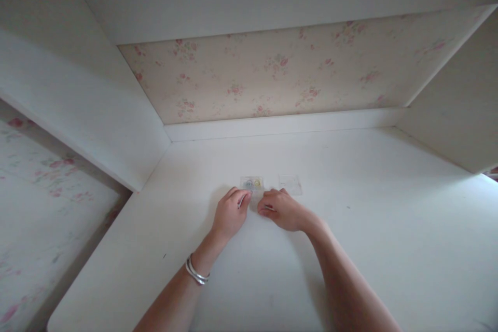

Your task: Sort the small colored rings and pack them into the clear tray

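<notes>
On the white desk lies a small clear plastic case (252, 181), with a bluish round thing and a yellowish round thing showing inside it. At its near left edge is my left hand (232, 211), closed, the thumb pressed to the curled fingers. My right hand (280, 208) is closed too, with its fingertips curled under just right of the case's near edge. What either pinch holds is too small or hidden to make out. A flat, clear plastic piece (294, 185) rests behind my right hand, partly covered by it.
The white desk (218, 280) has white side panels to the left (89, 88) and right (459, 88). A wall with floral paper (249, 78) closes the back, below a white overhead shelf (272, 2). A tiny dark speck (164, 256) lies at the left.
</notes>
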`<state>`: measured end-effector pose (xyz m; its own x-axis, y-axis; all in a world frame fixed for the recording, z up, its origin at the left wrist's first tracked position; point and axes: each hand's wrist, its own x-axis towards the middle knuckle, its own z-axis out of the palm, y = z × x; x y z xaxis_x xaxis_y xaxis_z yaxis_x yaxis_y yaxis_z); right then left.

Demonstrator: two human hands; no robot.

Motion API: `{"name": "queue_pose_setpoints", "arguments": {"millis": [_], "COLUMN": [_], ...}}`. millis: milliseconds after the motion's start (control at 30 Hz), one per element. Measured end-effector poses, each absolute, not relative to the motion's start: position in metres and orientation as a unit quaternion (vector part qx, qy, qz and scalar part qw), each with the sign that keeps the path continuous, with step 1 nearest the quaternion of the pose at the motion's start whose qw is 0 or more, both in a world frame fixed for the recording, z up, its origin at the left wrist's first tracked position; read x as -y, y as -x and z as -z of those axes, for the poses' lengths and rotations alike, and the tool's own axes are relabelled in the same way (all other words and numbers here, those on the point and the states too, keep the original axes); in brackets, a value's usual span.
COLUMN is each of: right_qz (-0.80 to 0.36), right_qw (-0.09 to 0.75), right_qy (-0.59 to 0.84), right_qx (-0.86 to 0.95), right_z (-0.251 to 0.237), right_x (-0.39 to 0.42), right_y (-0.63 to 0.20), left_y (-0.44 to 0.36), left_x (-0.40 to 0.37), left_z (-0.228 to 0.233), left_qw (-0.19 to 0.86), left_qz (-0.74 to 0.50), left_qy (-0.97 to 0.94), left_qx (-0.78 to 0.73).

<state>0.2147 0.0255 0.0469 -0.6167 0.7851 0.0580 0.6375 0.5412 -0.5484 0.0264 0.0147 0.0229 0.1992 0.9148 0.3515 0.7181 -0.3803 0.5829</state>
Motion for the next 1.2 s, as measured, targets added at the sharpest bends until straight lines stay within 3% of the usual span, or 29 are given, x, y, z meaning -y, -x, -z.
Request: {"name": "queue_pose_setpoints", "arguments": {"millis": [133,267,533,767,1200], "right_qz": [-0.222,-0.165,-0.141,-0.118,-0.127], "right_qw": [0.33,0.401,0.377,0.455,0.448], "right_qy": [0.491,0.532,0.546,0.594,0.574], "right_qx": [0.775,0.727,0.735,0.653,0.673], "right_z": [-0.038,-0.022,-0.004,-0.011,-0.017], "right_x": [-0.039,-0.047,-0.06,-0.057,-0.049], "right_y": [-0.218,-0.214,-0.199,-0.211,-0.215], "left_y": [-0.029,-0.037,-0.051,-0.055,-0.057], "left_x": [-0.008,-0.001,0.005,0.003,0.001], "left_z": [-0.023,-0.022,-0.017,-0.016,-0.014], "left_qw": [0.139,0.12,0.126,0.13,0.124], "left_qz": [-0.301,-0.239,-0.161,-0.157,-0.168], "left_qy": [-0.784,-0.821,-0.851,-0.846,-0.847], "left_qx": [-0.525,-0.505,-0.484,-0.493,-0.488]}}
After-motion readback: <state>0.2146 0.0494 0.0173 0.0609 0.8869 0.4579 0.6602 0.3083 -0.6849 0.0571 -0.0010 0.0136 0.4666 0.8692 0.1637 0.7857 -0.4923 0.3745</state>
